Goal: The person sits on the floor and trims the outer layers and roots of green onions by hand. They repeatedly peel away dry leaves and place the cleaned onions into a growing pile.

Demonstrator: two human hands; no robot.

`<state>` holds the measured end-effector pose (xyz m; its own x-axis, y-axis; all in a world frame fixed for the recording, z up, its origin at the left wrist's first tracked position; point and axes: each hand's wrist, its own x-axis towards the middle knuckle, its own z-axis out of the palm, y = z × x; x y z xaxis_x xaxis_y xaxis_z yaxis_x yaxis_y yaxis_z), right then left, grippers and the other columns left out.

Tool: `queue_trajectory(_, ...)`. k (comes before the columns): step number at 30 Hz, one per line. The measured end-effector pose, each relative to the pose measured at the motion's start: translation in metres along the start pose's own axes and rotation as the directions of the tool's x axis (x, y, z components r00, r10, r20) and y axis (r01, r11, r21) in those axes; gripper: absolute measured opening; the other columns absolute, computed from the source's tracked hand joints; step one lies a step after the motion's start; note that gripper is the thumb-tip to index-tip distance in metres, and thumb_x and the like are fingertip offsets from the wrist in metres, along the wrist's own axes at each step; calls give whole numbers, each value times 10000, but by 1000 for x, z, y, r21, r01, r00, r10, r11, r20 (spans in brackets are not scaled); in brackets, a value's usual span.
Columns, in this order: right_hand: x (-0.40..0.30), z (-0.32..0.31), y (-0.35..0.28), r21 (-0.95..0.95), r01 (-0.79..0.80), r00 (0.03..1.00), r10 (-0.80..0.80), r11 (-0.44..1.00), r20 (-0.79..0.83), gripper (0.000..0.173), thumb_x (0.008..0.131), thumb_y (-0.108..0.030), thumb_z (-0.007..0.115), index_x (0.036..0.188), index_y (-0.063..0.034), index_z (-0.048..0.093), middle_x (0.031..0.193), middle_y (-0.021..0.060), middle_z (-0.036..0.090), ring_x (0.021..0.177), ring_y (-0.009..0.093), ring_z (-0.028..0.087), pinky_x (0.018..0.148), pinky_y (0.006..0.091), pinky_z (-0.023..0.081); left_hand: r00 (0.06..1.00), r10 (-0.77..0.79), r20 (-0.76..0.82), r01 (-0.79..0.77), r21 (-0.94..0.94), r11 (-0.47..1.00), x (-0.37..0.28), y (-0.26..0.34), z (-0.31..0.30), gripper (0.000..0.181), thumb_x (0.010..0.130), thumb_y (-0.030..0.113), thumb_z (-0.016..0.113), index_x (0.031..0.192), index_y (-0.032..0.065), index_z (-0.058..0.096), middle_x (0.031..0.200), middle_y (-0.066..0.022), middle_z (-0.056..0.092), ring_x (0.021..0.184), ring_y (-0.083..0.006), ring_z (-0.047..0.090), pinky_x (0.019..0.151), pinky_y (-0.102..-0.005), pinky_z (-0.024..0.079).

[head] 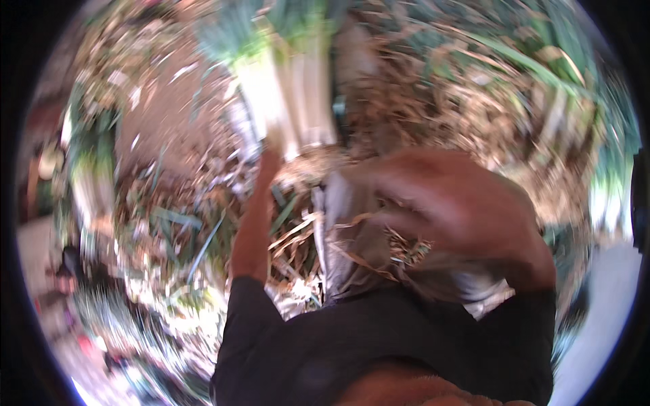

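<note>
A large bundle of leeks (310, 86) stands before me, its white shafts and roots towards me and green leaves away. My left arm reaches up to the bundle's lower left, and my left hand (270, 149) is against the white shafts near the roots; its fingers are blurred and partly hidden, so its grip cannot be told. My right arm is bent sharply across my lap. My right hand (368, 175) is near the root end of the bundle, above my trouser leg (340, 203); motion blur hides its fingers and anything in them.
More leek bundles lie at the left (94, 188), upper right (553, 116) and far right (612, 203). Dry leaves and trimmings (421, 101) cover much of the ground. Bare soil (162, 111) shows at the upper left. Loose green leaf pieces (177, 218) lie beside my left arm.
</note>
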<state>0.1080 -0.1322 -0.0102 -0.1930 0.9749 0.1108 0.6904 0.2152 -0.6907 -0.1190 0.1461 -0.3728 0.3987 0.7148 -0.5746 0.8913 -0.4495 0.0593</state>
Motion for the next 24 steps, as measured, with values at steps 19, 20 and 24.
queue_trajectory(19, -116, -22, -52, -269, 303, 584, -401, 914, -706, 238, 795, -201, 644, 939, -13, 621, 772, 96, 601, 545, 159, 573, 487, 256, 480, 706, 331, -626, -458, -47, 888, -193, 61, -8, 111, 766, 100, 596, 728, 4, 555, 694, -181, 581, 617, -299, 582, 564, -425, 462)
queue_trajectory(20, -125, -27, -31, -257, 253, 611, -360, 933, -705, 254, 806, -209, 647, 966, -12, 627, 791, 101, 613, 553, 159, 582, 493, 250, 490, 702, 344, -624, -478, -54, 877, -197, 62, -6, 112, 773, 105, 593, 733, 5, 563, 693, -183, 590, 619, -300, 595, 567, -426, 471)
queue_trajectory(24, -188, -18, 107, -194, -472, 750, 276, 860, -601, 202, 868, -177, 592, 969, -10, 643, 889, 152, 669, 588, 197, 652, 584, 298, 581, 659, 311, -685, -490, -77, 868, -212, 67, 12, 173, 754, 46, 572, 605, 17, 489, 559, -160, 498, 495, -273, 508, 480, -402, 394)
